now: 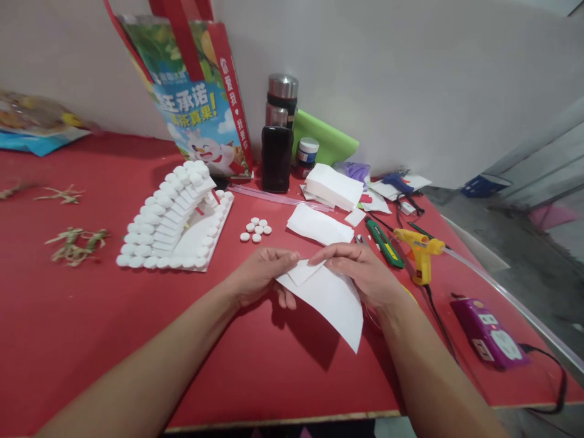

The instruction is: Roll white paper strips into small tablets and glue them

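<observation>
My left hand (pixel 262 277) pinches the left corner of a white sheet (pixel 333 304), thumb on top and fingers curled beneath. On the sheet's upper part lies a small white piece (pixel 303 272), between the fingertips of both hands. My right hand (pixel 360 267) grips the sheet's upper right side, its index fingertip on the small piece. The sheet's free end curves down toward the table's front. Just behind the hands lies another white sheet (pixel 319 225). Several white discs (pixel 258 226) rest left of it, beside a white model (pixel 168 222) edged with rounded white pieces.
A yellow glue gun (pixel 422 249), a green cutter (pixel 384 243) and a purple power strip (pixel 490 334) with cables lie at the right. Behind stand a black phone (pixel 276 159), a flask (pixel 281 97) and a printed bag (pixel 196 97). Straw figures (pixel 77 243) lie left on the red table (pixel 91 340).
</observation>
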